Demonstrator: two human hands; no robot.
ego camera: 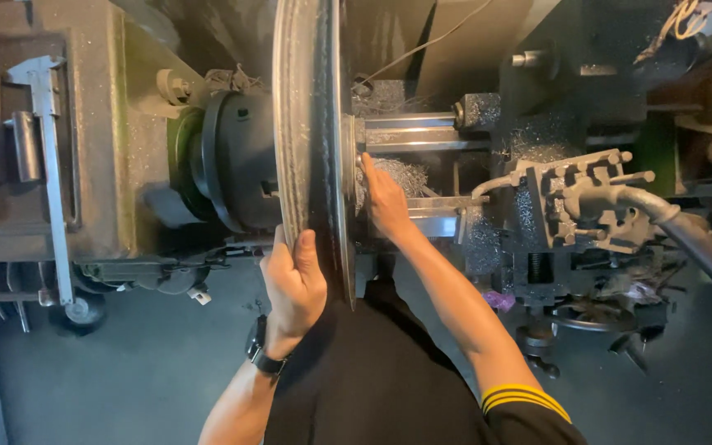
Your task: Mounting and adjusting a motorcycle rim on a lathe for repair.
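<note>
A person's left hand (293,284) is gripping the rim of a large metal disc (311,140) mounted on a lathe chuck (236,161). The right hand (385,202) is pressing flat, fingers extended, near the hub. The disc looks heavy, rigid and thin-edged, best held at rim and centre.

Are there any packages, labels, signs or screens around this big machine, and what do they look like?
Only one screen shows: a dark wristwatch on the person's left wrist, its face turned away.
No packages, labels or signs can be made out on the lathe or around the large metal disc.
</note>
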